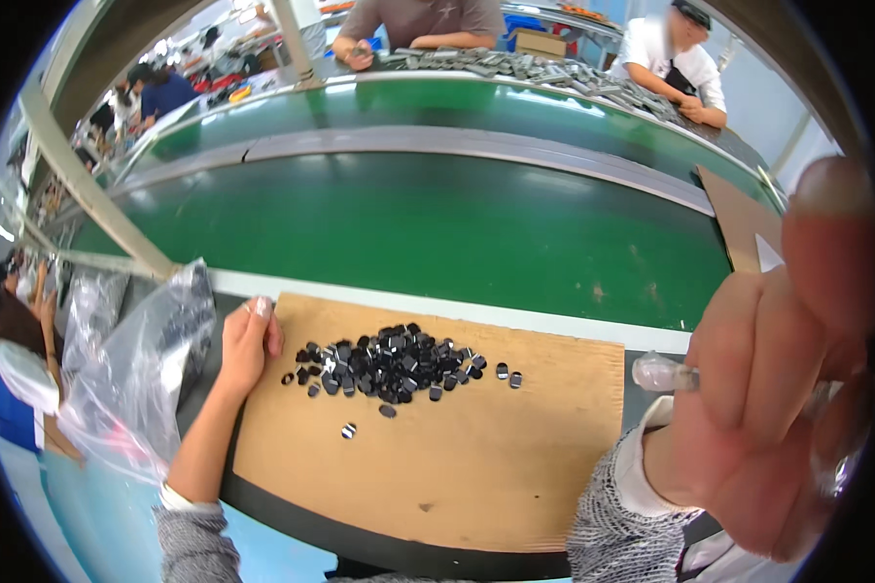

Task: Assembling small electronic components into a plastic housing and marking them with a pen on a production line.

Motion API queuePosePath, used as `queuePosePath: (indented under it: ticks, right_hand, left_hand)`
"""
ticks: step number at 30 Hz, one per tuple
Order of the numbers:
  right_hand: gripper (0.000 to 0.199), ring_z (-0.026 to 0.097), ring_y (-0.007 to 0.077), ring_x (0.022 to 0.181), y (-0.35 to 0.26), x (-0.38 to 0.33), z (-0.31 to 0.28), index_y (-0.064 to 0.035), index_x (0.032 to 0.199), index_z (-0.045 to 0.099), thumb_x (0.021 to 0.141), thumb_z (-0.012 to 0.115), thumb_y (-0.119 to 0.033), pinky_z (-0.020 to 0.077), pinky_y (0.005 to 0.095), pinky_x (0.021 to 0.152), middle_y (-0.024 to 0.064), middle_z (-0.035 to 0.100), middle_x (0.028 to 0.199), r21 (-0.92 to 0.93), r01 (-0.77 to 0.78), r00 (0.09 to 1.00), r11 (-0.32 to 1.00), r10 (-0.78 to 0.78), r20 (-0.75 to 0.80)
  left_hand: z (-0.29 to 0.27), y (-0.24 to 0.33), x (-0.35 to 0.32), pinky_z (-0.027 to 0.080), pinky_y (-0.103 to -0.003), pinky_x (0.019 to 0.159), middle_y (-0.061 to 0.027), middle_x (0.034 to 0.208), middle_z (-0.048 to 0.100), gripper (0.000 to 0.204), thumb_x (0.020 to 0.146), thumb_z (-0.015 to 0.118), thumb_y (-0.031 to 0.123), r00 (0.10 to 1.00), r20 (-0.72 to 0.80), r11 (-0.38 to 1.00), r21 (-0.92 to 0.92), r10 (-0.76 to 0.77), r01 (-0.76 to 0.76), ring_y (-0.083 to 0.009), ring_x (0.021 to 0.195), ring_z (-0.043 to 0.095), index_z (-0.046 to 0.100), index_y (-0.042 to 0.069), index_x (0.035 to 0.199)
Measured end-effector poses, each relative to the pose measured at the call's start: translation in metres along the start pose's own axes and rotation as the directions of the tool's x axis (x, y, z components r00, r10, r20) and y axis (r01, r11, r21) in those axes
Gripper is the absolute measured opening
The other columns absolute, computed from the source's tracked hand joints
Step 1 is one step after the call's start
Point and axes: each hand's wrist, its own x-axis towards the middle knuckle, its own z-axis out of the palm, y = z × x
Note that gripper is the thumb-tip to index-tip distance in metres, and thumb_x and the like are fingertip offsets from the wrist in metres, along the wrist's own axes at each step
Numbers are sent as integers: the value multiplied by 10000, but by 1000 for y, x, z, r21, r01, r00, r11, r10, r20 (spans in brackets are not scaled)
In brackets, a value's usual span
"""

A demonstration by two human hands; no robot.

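My left hand rests at the left edge of a brown cardboard sheet, its fingers closed together. Whatever they may hold is hidden. Beside it on the cardboard lies a loose pile of small, shiny black flat pieces. A few lie apart from the pile, among them one bright with glare. My right hand is raised very near the camera at the right, large and partly blurred. Its fingers are curled. A clear, rounded tip shows at its left side; I cannot make out what it is.
Crumpled clear plastic bags lie left of the cardboard. Beyond it runs a green conveyor belt with a metal divider. Across it, two people sit by heaped grey parts. A pale post stands at left.
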Motion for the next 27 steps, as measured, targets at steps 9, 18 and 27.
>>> queuePosePath:
  ticks: [9, 18, 27]
  right_hand:
    - [745, 366, 46, 395, -19, -11, -24, 45, 1477, 132, 932, 549, -244, 274, 199, 365, 184, 572, 923, -120, 95, 989, 988, -107, -98]
    - [735, 359, 39, 393, -26, -25, -42, 52, 1474, 139, 928, 546, -225, 265, 193, 366, 197, 568, 961, -34, 117, 988, 993, -120, -92]
    - [725, 352, 32, 390, -21, 12, -17, 58, 1470, 147, 923, 542, -206, 256, 188, 367, 210, 564, 999, -97, -24, 1000, 995, 26, 17]
  left_hand:
    - [4, 1, -9, 345, -267, 431, -36, 508, 429, 425, 1039, 402, 305, 1000, -20, 999, -50, -7, 6, -129, 426, 407, 430, 64, 691]
    - [7, 5, -9, 351, -260, 455, -43, 499, 437, 443, 1030, 410, 335, 999, -21, 998, 49, 28, -27, -137, 453, 440, 438, 68, 678]
    - [-17, -9, -6, 350, -247, 466, -31, 522, 445, 432, 1041, 388, 299, 998, -56, 1000, 12, -15, 15, -106, 463, 414, 444, 66, 683]
